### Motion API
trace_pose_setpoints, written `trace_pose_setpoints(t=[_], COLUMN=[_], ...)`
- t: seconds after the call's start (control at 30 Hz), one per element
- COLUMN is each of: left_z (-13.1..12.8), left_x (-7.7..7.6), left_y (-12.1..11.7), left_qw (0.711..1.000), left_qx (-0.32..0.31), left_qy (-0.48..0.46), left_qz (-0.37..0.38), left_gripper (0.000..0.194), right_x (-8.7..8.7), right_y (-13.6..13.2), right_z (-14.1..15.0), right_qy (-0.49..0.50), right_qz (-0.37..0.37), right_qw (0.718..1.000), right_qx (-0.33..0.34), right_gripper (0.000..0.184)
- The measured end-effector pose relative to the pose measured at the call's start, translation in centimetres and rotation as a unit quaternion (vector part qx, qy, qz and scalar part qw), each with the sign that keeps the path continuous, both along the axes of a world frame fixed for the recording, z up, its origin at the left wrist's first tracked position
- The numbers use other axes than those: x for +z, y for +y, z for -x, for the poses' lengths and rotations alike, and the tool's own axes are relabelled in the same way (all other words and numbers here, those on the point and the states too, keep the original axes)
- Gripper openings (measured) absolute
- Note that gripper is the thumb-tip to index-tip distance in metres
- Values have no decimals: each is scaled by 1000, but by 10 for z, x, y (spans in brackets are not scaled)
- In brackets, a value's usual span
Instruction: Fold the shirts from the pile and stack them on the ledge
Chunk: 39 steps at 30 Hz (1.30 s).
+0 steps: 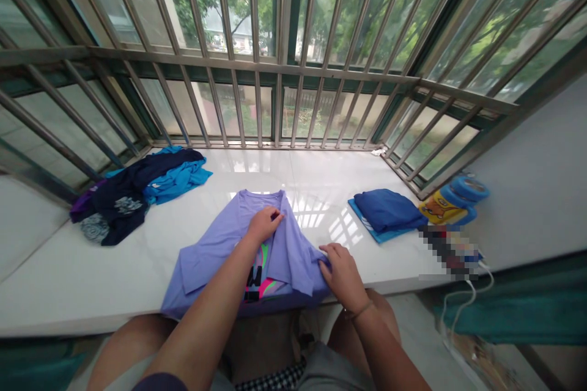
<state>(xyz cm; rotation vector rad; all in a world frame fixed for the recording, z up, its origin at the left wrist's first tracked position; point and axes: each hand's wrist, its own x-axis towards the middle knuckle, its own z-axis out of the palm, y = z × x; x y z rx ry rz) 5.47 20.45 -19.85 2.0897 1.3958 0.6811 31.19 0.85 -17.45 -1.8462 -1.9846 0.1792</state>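
A lavender long-sleeved shirt (215, 247) lies spread on the white ledge, its neckline toward the window. A bright print in pink, green and black shows on its front, partly covered by my left forearm. My left hand (265, 224) is closed in a pinch on the fabric just below the collar. At the shirt's right edge, my right hand (340, 272) has its thumb and fingers closed on the cloth. One sleeve is laid inward across the left side, and the shirt's lower part drapes over the ledge's front edge.
Rumpled dark and blue clothes (132, 189) are heaped at the left. Folded blue garments (387, 211) sit at the right, near a blue and yellow bottle (452, 200) and a white cable (472, 293). Metal window bars (279, 64) enclose the ledge (298, 171).
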Motion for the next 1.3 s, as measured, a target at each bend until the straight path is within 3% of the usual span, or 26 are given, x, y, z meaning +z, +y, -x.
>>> trace_pose_setpoints(t=[0.1, 0.27, 0.53, 0.67, 0.8, 0.97, 1.2, 1.3], left_z=[1, 2, 3, 3, 3, 6, 11, 7], left_x=[2, 0, -7, -6, -5, -4, 0, -1], left_y=[-2, -2, -1, -2, -2, 2, -1, -5], left_qw=[1000, 999, 994, 994, 991, 990, 996, 998], left_qx=[7, 11, 2, -3, -16, -30, -30, -12], left_qy=[-16, -45, -90, -93, -113, -125, -75, -49], left_qz=[10, 28, 60, 59, 64, 58, 36, 24], left_gripper=[26, 22, 33, 34, 33, 29, 22, 26], right_x=[4, 3, 11, 8, 9, 6, -11, -11], right_y=[16, 22, 3, -3, -2, 4, -1, -6], right_z=[-8, -20, 11, 22, 28, 34, 42, 43], right_qy=[-14, -50, -9, -11, 110, 298, 397, 406], right_qz=[43, 48, 71, 84, 66, 67, 162, 178], right_qw=[998, 987, 991, 992, 985, 941, 887, 879], right_qx=[-33, -147, -115, -92, -111, -148, -175, -177], right_gripper=[15, 15, 26, 16, 23, 29, 39, 42])
